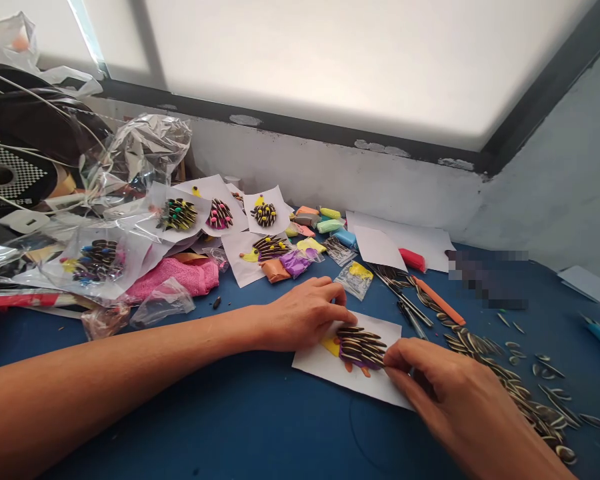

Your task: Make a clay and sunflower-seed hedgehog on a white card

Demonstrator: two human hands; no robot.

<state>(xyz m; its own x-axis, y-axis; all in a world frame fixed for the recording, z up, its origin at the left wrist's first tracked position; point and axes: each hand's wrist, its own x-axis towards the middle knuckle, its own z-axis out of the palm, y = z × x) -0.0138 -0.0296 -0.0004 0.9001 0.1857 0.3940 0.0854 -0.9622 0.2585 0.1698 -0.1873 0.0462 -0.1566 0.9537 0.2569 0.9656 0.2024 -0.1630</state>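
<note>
A white paper (325, 363) lies on the blue table, bearing a hedgehog figure (363, 348) with a yellow head, orange feet, a purple body and striped sunflower seeds for spines. My left hand (307, 313) rests on the paper's upper left, fingers bent and apart, index fingertip near the spines. At the figure's right end, the thumb and index finger of my right hand (430, 373) are pinched on a sunflower seed (386, 366), mostly covered by the fingertips. To the right spreads a pile of loose sunflower seeds (523, 393).
Finished hedgehog papers (265, 212) and packs of coloured clay (295, 262) lie behind my hands. An orange stick-like tool (440, 301) and pens (411, 319) are beyond the paper. Clear plastic bags (140, 153) and a pink towel (173, 277) crowd the left.
</note>
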